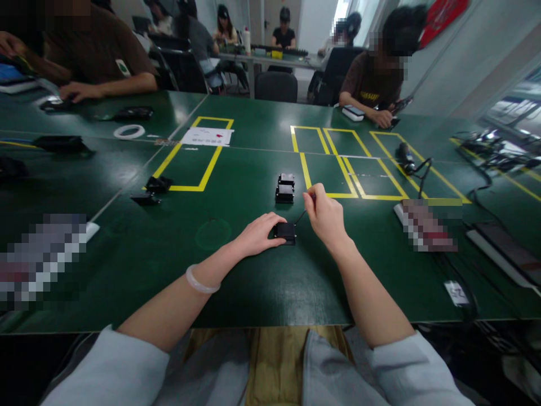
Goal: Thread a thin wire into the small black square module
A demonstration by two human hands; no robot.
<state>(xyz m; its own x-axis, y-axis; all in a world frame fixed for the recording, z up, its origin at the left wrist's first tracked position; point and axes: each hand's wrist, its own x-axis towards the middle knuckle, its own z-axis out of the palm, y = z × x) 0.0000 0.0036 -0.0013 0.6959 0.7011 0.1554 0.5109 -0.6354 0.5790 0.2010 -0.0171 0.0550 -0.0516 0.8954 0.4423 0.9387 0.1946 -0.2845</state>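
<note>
A small black box-shaped part (286,232) lies on the green table in front of me. My left hand (262,232) grips it from the left, thumb on the near side and fingers on the far side. In my right hand (325,213), closed in a pinch, is a thin dark rod-like tool (300,217) whose tip reaches the box's far right corner. The tool's handle is mostly hidden by my fingers, so its exact kind is unclear. Just beyond stand two similar black boxes (285,193), one behind the other.
Yellow tape rectangles (203,188) mark the green table (236,293). Black parts (158,184) lie to the left, near a white tape roll (129,132) and a paper sheet (208,136). Devices with cables (425,225) lie right. Co-workers (374,73) sit across the table.
</note>
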